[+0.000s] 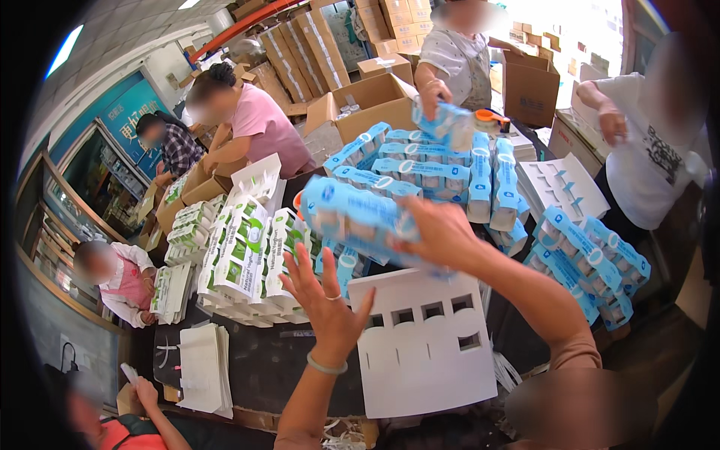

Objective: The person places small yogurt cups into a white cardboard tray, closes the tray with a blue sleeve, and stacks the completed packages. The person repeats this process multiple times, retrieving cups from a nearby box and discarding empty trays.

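My right hand [441, 233] grips the right end of a blue cardboard yoghurt-cup sleeve [354, 216], which is blurred and raised above the table. To its left, my left hand [326, 298] is lifted with fingers spread, holding nothing; a ring and a bracelet show on it. Below both hands lies a flat white die-cut cardboard blank [422, 360] with punched openings. Behind the raised sleeve, rows of blue filled sleeves [422, 169] are piled on the dark table [281, 360]. Green and white yoghurt sleeves [242, 253] are stacked at the left.
Across the table a co-worker's hand [436, 93] holds another blue sleeve. More blue packs [585, 259] lie at the right, near white blanks [565, 185]. An open carton [374, 121] and an orange tape dispenser [492, 117] are behind. White sheets [205, 365] lie left. Several people surround the table.
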